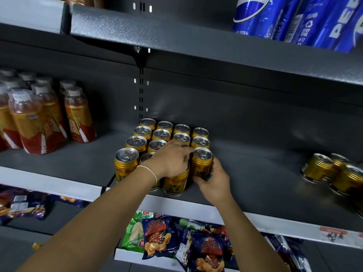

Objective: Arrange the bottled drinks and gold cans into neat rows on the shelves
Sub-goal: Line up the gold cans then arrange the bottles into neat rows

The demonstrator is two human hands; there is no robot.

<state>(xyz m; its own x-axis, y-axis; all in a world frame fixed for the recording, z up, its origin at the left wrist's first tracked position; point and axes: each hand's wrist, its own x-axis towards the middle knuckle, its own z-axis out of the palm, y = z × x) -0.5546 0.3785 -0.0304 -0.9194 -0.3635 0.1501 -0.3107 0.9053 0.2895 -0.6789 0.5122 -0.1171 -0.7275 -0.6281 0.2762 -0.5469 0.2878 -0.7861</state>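
Note:
Several gold cans (145,134) stand in rows on the middle shelf (255,173). My left hand (170,158) lies over the top of a front gold can (174,183), fingers curled down around its rim. My right hand (213,179) grips the lower side of the front right can (202,161), at the end of the right-hand row. Three loose gold cans (318,166) stand apart at the far right of the same shelf. Bottled drinks (39,122) with orange and red labels stand grouped at the left.
Blue soda cans (294,18) sit on the shelf above at the right. Snack bags (176,240) fill the shelf below, with more bags (21,205) at the lower left. Bare shelf lies between the can rows and the loose cans.

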